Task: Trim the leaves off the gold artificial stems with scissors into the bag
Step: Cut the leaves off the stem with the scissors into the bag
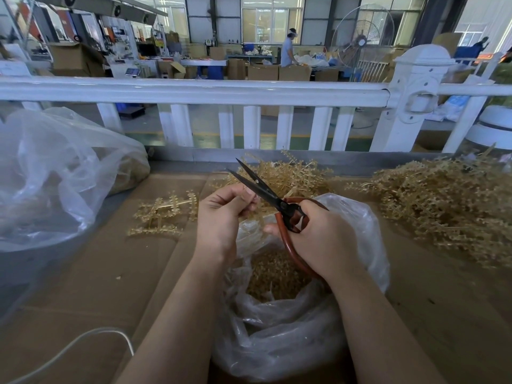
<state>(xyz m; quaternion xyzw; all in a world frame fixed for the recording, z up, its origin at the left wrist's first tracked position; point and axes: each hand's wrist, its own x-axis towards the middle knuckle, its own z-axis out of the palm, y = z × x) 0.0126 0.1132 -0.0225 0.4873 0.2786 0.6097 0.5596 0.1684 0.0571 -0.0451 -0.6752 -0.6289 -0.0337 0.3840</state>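
Here the right grip (318, 239) clasps the scissors (266, 192) — blades parted; left grip (221, 214) pinches a stem above the bag (365, 231).

Both forearms are bare right up to where they leave view; no sleeve edge shows. The left hand (221, 214) and the right hand (321, 239) wear no gloves. No ring, watch or strap shows on the wrists or fingers. The fingernails in view are short and unpainted, seen over the bag (291, 342).
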